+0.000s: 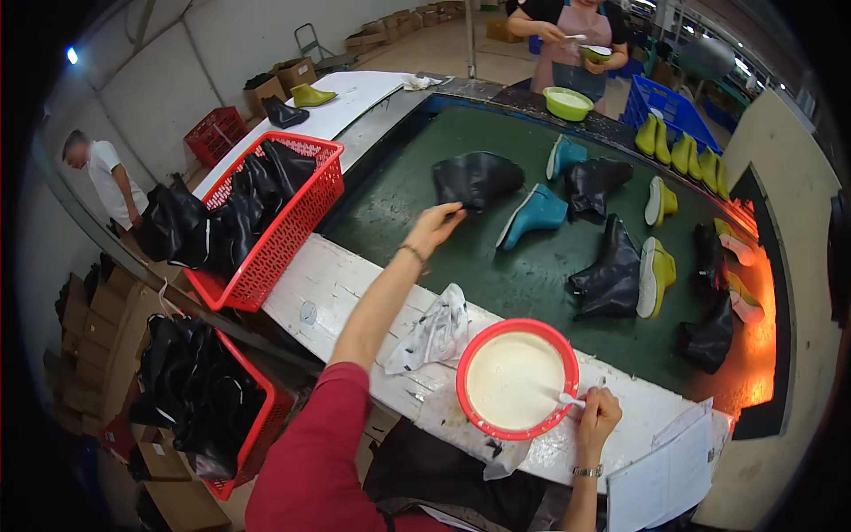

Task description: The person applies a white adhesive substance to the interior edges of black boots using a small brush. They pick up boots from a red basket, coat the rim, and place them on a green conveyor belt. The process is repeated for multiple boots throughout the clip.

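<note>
On the dark green conveyor belt (381, 191) lies a black leather boot upper (476, 180). My left hand (434, 228) reaches over the belt just below that upper, fingers stretched toward its lower edge; whether the fingertips touch it is hard to make out. In my right hand (600, 417) is the white handle of a brush (572, 401), its head down in the cream-coloured liquid of a red bowl (463, 390). A blue boot-shaped piece with a pale sole (534, 215) lies to the right of the upper.
More black uppers (612, 266) and yellow-green sole pieces (656, 277) ride toward a glowing orange heater (758, 355). Red baskets of black uppers (292, 239) stand left. A crumpled cloth (434, 332) and papers (660, 479) flank the bowl. Across the belt, a co-worker (576, 53) holds a green piece.
</note>
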A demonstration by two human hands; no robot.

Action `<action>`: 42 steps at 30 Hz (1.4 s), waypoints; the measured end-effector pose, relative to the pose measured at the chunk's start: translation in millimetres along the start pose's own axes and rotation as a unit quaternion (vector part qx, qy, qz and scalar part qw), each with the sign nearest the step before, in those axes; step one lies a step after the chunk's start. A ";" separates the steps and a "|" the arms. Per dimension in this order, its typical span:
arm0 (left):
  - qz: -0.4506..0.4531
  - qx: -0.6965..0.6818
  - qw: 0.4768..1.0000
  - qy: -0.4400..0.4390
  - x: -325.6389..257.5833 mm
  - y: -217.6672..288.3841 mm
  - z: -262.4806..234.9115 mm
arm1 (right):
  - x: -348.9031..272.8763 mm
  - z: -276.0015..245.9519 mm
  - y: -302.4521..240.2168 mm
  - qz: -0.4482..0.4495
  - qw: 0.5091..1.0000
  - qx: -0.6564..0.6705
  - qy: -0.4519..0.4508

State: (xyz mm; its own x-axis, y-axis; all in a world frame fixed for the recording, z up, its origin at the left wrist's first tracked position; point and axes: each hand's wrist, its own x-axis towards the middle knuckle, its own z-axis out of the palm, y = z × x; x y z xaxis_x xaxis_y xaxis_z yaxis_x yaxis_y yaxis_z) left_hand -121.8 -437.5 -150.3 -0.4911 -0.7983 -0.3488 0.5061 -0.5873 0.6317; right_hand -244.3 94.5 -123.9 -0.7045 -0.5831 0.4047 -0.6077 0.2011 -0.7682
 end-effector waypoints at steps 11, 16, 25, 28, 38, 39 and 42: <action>0.205 0.746 0.632 -0.050 -41.1 -7.3 51.8 | -12.2 2.9 17.8 0.074 0.992 0.105 -0.014; 0.408 0.750 0.521 0.032 -143.2 122.9 -21.6 | -16.9 -0.9 20.8 0.107 0.985 0.128 -0.036; 0.355 0.680 0.284 0.576 -288.4 328.4 -160.4 | -7.6 14.3 19.8 0.044 0.991 0.121 0.045; 0.319 0.614 0.187 0.697 -305.8 366.2 -212.9 | -7.3 20.4 13.4 0.038 0.991 0.118 0.042; 0.568 0.580 0.308 0.496 -346.7 405.3 -176.7 | -6.1 9.1 41.5 0.022 0.997 0.058 -0.037; 0.633 0.549 0.307 0.450 -355.0 399.7 -139.5 | -8.0 5.2 39.5 0.017 0.997 0.067 -0.020; 0.525 0.596 0.461 0.395 -401.4 380.4 -45.9 | -9.6 3.5 51.5 -0.004 0.999 0.045 -0.010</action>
State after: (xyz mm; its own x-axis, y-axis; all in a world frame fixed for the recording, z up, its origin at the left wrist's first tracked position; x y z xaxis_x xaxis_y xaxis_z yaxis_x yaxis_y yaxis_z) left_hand 300.4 -346.6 198.2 0.2314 -0.6349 0.7371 -0.8104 0.2934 0.5071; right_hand -267.6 107.7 -169.1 -0.6917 -0.6005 0.4012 -0.5768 0.1251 -0.8072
